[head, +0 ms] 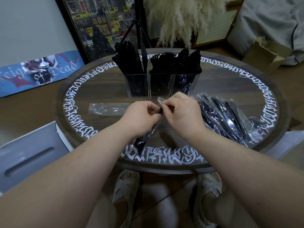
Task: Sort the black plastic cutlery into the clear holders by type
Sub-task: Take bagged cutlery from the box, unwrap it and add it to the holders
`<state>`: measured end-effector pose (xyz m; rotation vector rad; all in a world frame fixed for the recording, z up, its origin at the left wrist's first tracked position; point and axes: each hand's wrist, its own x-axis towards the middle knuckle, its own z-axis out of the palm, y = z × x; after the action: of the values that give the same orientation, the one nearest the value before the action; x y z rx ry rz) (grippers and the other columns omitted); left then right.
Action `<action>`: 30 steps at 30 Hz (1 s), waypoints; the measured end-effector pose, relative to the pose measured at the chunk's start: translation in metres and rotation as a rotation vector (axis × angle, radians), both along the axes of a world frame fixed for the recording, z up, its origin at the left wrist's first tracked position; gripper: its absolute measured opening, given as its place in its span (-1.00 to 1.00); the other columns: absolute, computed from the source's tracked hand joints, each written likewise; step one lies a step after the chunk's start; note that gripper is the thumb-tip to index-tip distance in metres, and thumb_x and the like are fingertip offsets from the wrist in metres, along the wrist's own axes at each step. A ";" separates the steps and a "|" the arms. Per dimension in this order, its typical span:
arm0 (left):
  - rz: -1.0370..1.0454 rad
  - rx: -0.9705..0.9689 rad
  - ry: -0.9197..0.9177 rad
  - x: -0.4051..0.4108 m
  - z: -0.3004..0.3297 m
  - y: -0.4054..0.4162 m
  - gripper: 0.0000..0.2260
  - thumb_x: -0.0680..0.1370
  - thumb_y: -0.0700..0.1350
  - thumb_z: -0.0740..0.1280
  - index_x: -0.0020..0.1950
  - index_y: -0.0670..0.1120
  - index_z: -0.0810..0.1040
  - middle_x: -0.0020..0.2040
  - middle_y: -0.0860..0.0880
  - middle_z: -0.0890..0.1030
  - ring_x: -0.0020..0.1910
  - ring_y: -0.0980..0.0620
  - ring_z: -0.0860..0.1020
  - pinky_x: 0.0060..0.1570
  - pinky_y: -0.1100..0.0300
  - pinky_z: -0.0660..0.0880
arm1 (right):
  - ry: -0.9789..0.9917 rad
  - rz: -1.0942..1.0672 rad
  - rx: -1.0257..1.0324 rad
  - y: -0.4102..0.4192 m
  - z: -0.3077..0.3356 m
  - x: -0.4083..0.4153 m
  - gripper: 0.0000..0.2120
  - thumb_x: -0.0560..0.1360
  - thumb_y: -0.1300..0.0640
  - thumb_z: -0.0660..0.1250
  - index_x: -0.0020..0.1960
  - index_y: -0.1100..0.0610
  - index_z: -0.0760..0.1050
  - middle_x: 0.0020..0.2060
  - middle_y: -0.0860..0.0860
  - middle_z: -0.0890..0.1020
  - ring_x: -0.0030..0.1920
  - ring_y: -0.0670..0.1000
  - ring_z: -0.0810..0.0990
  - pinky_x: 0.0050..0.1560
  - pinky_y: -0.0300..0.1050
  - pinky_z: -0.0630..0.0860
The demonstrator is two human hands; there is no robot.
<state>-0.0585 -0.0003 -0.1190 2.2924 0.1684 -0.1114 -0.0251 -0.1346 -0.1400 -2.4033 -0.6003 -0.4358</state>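
Note:
Three clear holders stand at the back of the round table (102,89): the left holder (136,86) has knives, the middle holder (160,86) forks, the right holder (186,81) spoons. My left hand (141,117) grips a wrapped set of black cutlery (144,137) that slants down toward me. My right hand (182,112) pinches the clear wrapper's top end (160,100) just in front of the holders. A pile of wrapped cutlery packs (225,116) lies to the right.
An empty clear wrapper (108,109) lies flat on the left of the table. A grey bin (28,155) stands at the lower left. A tripod (139,25), a framed picture and a cardboard box (264,53) sit behind the table.

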 end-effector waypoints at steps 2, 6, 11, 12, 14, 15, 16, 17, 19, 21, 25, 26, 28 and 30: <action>-0.019 0.010 0.012 0.000 0.000 0.000 -0.98 0.52 -0.10 0.38 -0.10 -0.02 0.59 -0.22 0.07 0.61 -0.20 0.08 0.56 -0.19 0.26 0.45 | 0.000 0.002 -0.015 0.002 0.000 0.000 -0.88 0.51 0.14 0.36 -0.11 0.14 0.67 -0.20 0.02 0.59 -0.20 0.03 0.56 -0.14 -0.19 0.40; 0.010 -0.049 0.010 0.000 0.003 0.007 -0.89 0.54 -0.14 0.37 -0.14 0.06 0.59 -0.17 0.00 0.64 -0.18 0.04 0.57 -0.08 0.17 0.51 | 0.058 0.063 0.044 0.000 0.004 0.004 -0.91 0.50 0.16 0.37 -0.12 0.13 0.65 -0.21 -0.04 0.57 -0.17 -0.02 0.55 -0.10 -0.16 0.45; -0.013 -0.062 0.026 -0.002 0.004 0.012 -0.80 0.54 -0.15 0.37 -0.21 0.14 0.56 -0.16 0.02 0.65 -0.14 0.02 0.60 -0.01 0.11 0.53 | 0.203 0.119 0.109 -0.003 0.007 0.006 -0.91 0.50 0.16 0.37 -0.14 0.11 0.64 -0.22 -0.11 0.54 -0.18 -0.11 0.51 -0.08 -0.27 0.40; -0.016 -0.070 0.027 -0.002 0.005 0.013 -0.81 0.54 -0.15 0.37 -0.20 0.13 0.57 -0.16 0.02 0.66 -0.13 0.03 0.61 -0.01 0.12 0.53 | 0.225 0.124 0.121 -0.004 0.008 0.007 -0.92 0.50 0.15 0.38 -0.15 0.10 0.63 -0.23 -0.12 0.56 -0.17 -0.12 0.51 -0.08 -0.28 0.41; -0.017 -0.085 0.035 -0.002 0.007 0.015 -0.83 0.54 -0.15 0.38 -0.19 0.11 0.59 -0.18 0.05 0.65 -0.15 0.06 0.61 -0.05 0.18 0.52 | 0.266 0.138 0.156 -0.006 0.010 0.008 -0.90 0.50 0.15 0.38 -0.18 0.04 0.61 -0.25 -0.16 0.57 -0.18 -0.15 0.53 -0.08 -0.29 0.42; -0.016 -0.092 0.038 -0.003 0.007 0.015 -0.84 0.54 -0.15 0.38 -0.18 0.10 0.60 -0.19 0.05 0.65 -0.15 0.07 0.60 -0.06 0.20 0.51 | 0.288 0.146 0.175 -0.006 0.010 0.008 -0.88 0.50 0.15 0.39 -0.21 -0.01 0.59 -0.27 -0.20 0.57 -0.19 -0.19 0.53 -0.10 -0.31 0.42; -0.013 -0.103 0.043 -0.003 0.007 0.016 -0.87 0.54 -0.15 0.38 -0.14 0.08 0.62 -0.18 0.05 0.66 -0.15 0.08 0.60 -0.06 0.21 0.51 | 0.314 0.153 0.195 -0.007 0.011 0.008 -0.85 0.50 0.15 0.39 -0.23 -0.04 0.56 -0.29 -0.23 0.57 -0.21 -0.22 0.54 -0.12 -0.33 0.42; -0.009 -0.111 0.049 -0.003 0.007 0.016 -0.91 0.53 -0.15 0.38 -0.09 0.04 0.64 -0.15 0.04 0.66 -0.13 0.08 0.61 -0.06 0.23 0.51 | 0.345 0.157 0.222 -0.007 0.011 0.008 -0.82 0.49 0.16 0.39 -0.25 -0.05 0.56 -0.31 -0.24 0.58 -0.23 -0.24 0.54 -0.13 -0.34 0.41; 0.003 -0.124 0.056 -0.003 0.007 0.016 -0.92 0.54 -0.14 0.38 -0.01 0.00 0.64 -0.13 0.03 0.66 -0.14 0.09 0.61 -0.14 0.31 0.51 | 0.419 0.153 0.296 -0.007 0.013 0.007 -0.79 0.49 0.18 0.40 -0.28 -0.05 0.56 -0.34 -0.22 0.59 -0.27 -0.26 0.54 -0.15 -0.36 0.42; 0.017 -0.166 0.074 -0.004 0.009 0.018 -0.91 0.54 -0.16 0.37 -0.03 0.01 0.64 -0.18 0.05 0.66 -0.23 0.15 0.61 -0.29 0.40 0.51 | 0.502 0.146 0.398 -0.007 0.014 0.008 -0.80 0.49 0.19 0.39 -0.27 -0.02 0.59 -0.36 -0.16 0.62 -0.30 -0.24 0.54 -0.17 -0.34 0.44; 0.052 -0.227 0.084 -0.003 0.011 0.022 -0.87 0.56 -0.19 0.34 0.03 -0.03 0.65 -0.12 -0.04 0.69 -0.22 0.09 0.62 -0.23 0.33 0.55 | 0.659 0.151 0.654 -0.008 0.017 0.010 -0.83 0.50 0.27 0.37 -0.24 0.12 0.61 -0.36 0.01 0.65 -0.27 -0.08 0.63 -0.21 -0.26 0.53; 0.045 -0.220 0.089 -0.002 0.011 0.021 -0.88 0.57 -0.18 0.33 0.03 -0.04 0.64 -0.12 -0.05 0.69 -0.25 0.10 0.61 -0.26 0.33 0.54 | 0.663 0.148 0.663 -0.008 0.017 0.011 -0.84 0.50 0.28 0.36 -0.23 0.14 0.61 -0.35 0.02 0.65 -0.27 -0.07 0.64 -0.22 -0.26 0.54; 0.022 -0.190 0.091 -0.002 0.010 0.019 -0.93 0.55 -0.14 0.35 0.00 -0.05 0.62 -0.12 -0.06 0.68 -0.26 0.08 0.60 -0.22 0.25 0.55 | 0.605 0.134 0.573 -0.008 0.015 0.013 -0.85 0.51 0.26 0.35 -0.21 0.13 0.60 -0.32 0.02 0.66 -0.25 -0.07 0.66 -0.20 -0.22 0.57; 0.007 -0.144 0.068 -0.001 0.008 0.017 -0.91 0.51 -0.09 0.41 -0.01 -0.05 0.60 -0.12 -0.04 0.67 -0.20 0.05 0.61 -0.14 0.16 0.55 | 0.538 0.126 0.467 -0.008 0.015 0.014 -0.86 0.52 0.23 0.35 -0.21 0.11 0.59 -0.31 -0.01 0.67 -0.24 -0.08 0.66 -0.14 -0.18 0.59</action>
<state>-0.0597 0.0169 -0.1114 2.1451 0.1972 -0.1922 -0.0115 -0.1429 -0.1254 -1.9030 -0.3522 0.1232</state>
